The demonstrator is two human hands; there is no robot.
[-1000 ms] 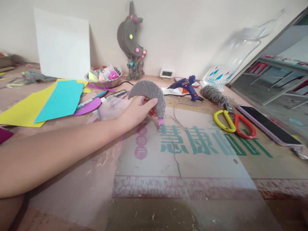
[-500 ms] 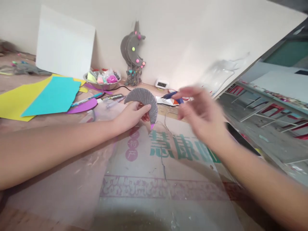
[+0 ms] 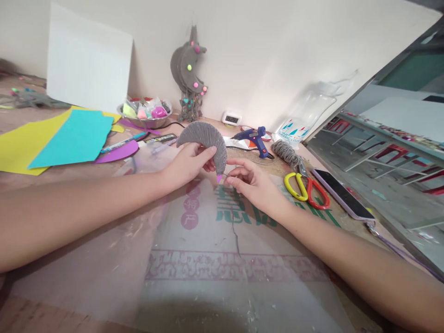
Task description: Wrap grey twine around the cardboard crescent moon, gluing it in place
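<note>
A crescent moon (image 3: pixel 204 134) wrapped in grey yarn is held upright by my left hand (image 3: pixel 194 162), thumb in front and fingers behind its inner curve. Its lower tip shows a bit of bare purple. Close to that tip, my right hand (image 3: pixel 248 180) pinches the grey yarn (image 3: pixel 225 175) between thumb and fingertips. A loose strand of yarn trails down over the printed plastic sheet (image 3: pixel 194 296) below. Behind my right hand lies a ball of grey yarn (image 3: pixel 286 152).
A blue glue gun (image 3: pixel 255 136), scissors (image 3: pixel 305 189) and a phone (image 3: pixel 343 194) lie to the right. At the back are a small clock (image 3: pixel 231 118), a finished moon ornament (image 3: pixel 189 69) and a metal bowl (image 3: pixel 145 123). Coloured sheets (image 3: pixel 69 138) lie left.
My right hand has moved left and down from near the glue gun to the moon's lower tip, where it pinches the yarn. The left hand keeps its hold on the moon.
</note>
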